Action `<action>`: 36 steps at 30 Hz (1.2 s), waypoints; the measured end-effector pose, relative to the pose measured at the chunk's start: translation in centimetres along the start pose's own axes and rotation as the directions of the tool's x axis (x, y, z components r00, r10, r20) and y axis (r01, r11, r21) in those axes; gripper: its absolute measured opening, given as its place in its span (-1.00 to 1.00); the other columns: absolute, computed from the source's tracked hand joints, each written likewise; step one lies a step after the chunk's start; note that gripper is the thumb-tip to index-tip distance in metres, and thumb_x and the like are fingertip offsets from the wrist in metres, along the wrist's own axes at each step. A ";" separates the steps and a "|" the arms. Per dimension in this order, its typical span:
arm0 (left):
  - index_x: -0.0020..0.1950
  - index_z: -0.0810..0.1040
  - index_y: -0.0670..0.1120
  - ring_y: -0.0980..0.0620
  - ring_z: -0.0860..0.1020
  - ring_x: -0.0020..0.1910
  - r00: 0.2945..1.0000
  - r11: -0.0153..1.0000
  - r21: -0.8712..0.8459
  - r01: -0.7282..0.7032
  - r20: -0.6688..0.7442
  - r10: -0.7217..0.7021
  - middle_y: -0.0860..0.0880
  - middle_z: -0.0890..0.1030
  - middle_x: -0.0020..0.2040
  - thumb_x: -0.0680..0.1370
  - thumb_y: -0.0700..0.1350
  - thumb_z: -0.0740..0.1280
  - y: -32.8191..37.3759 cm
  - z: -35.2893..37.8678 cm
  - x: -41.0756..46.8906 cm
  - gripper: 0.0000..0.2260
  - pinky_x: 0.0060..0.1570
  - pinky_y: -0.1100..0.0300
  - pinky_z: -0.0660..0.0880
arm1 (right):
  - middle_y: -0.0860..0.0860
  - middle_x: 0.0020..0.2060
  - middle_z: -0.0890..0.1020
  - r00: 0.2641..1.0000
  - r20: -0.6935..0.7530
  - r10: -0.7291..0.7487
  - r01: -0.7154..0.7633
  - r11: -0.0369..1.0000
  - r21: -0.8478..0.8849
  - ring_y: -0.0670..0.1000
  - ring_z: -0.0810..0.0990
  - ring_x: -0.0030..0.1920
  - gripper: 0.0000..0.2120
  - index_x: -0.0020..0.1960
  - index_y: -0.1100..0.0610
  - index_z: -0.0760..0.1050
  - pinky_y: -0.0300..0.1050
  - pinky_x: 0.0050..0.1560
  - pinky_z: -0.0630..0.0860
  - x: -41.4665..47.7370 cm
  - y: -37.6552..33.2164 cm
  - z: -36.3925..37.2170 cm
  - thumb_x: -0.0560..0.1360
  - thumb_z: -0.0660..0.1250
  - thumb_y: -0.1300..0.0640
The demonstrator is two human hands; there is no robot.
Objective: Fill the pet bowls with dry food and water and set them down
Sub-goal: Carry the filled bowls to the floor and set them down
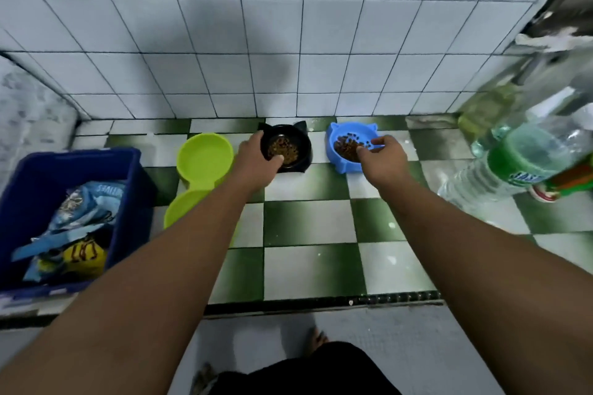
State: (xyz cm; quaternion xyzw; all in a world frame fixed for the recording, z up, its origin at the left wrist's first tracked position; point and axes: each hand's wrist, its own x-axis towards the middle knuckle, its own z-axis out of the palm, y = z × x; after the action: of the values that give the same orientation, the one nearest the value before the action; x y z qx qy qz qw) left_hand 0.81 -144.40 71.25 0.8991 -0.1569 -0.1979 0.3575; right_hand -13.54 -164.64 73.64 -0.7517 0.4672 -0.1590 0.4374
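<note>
Two cat-eared bowls with brown dry food stand on the checkered floor by the tiled wall. My left hand (258,157) grips the near left rim of the black bowl (300,146), thumb inside the rim. My right hand (383,157) holds the near right rim of the blue bowl (337,138), fingers curled over its edge. To the left lies a lime-green double bowl (200,157), its far cup showing no food; my left forearm hides part of the near cup.
A dark blue crate (128,202) with pet food bags (77,221) stands at the left. Clear plastic bottles (513,163), one with a green label, lie at the right. A floor drain strip (321,301) runs across near my feet.
</note>
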 end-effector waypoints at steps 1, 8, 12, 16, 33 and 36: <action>0.61 0.24 -0.03 -0.18 0.48 0.38 1.000 0.999 0.028 0.025 -0.010 -0.024 -0.16 0.44 0.44 0.48 0.15 0.41 -0.2 0.8 0.7 -0.24 0.38 -0.13 0.47 | -0.02 -0.11 0.55 1.000 0.008 0.019 -0.019 1.000 0.014 0.12 0.60 0.07 -0.68 0.21 0.15 0.48 -0.03 0.19 0.52 1.1 0.2 0.1 0.51 0.40 0.08; 0.59 0.24 -0.16 -0.28 0.43 0.35 0.981 0.987 0.037 0.159 -0.114 -0.154 -0.29 0.38 0.41 0.64 -0.08 0.32 0.4 4.0 2.6 -0.45 0.35 -0.02 0.38 | 0.17 0.24 0.52 0.985 0.016 0.173 -0.171 0.981 -0.091 0.23 0.55 0.22 -0.52 0.33 0.16 0.41 0.10 0.22 0.55 7.0 2.5 1.7 0.44 0.39 0.09; 0.50 0.31 -0.28 -0.30 0.41 0.36 0.967 0.969 0.087 0.233 -0.126 -0.221 -0.34 0.41 0.39 0.68 -0.11 0.23 0.1 4.9 4.2 -0.57 0.30 0.00 0.37 | 0.21 0.32 0.45 0.964 -0.012 0.264 -0.258 0.932 -0.253 0.27 0.46 0.31 -0.45 0.40 0.16 0.36 0.12 0.31 0.47 8.8 3.3 1.9 0.45 0.37 0.05; 0.52 0.35 -0.27 -0.28 0.43 0.41 0.952 0.964 0.073 0.256 -0.190 -0.239 -0.31 0.47 0.44 0.71 -0.08 0.22 -0.5 5.4 5.4 -0.57 0.38 0.00 0.37 | 0.16 0.25 0.52 0.962 0.054 0.266 -0.258 0.958 -0.128 0.25 0.60 0.13 -0.49 0.40 0.04 0.42 0.17 0.09 0.63 10.0 5.2 2.3 0.47 0.40 0.02; -0.01 0.57 -0.19 -0.07 0.50 -0.14 0.914 0.953 0.100 0.286 -0.326 -0.240 -0.11 0.55 -0.13 0.60 -0.05 0.34 0.0 4.9 5.3 -0.81 -0.20 0.12 0.35 | 0.20 0.04 0.54 0.930 0.036 0.366 -0.360 0.927 -0.101 0.30 0.63 -0.13 -0.60 0.16 0.25 0.42 0.23 -0.43 0.63 10.0 5.2 1.2 0.38 0.45 0.26; 0.01 0.58 -0.22 -0.11 0.53 -0.13 0.917 0.966 0.046 0.255 -0.328 -0.227 -0.14 0.58 -0.11 0.59 -0.08 0.36 -0.1 4.7 4.9 -0.81 -0.19 0.10 0.41 | 0.19 0.02 0.54 0.932 0.061 0.358 -0.353 0.933 -0.073 0.28 0.64 -0.22 -0.68 0.16 0.23 0.43 0.21 -0.41 0.65 9.2 4.8 0.5 0.43 0.38 0.29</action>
State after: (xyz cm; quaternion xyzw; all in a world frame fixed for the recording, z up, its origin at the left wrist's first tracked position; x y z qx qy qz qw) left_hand 2.87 -149.17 66.86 0.9465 0.0068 -0.0849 0.3114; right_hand -11.12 -173.00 67.93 -0.6729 0.5839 -0.0354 0.4528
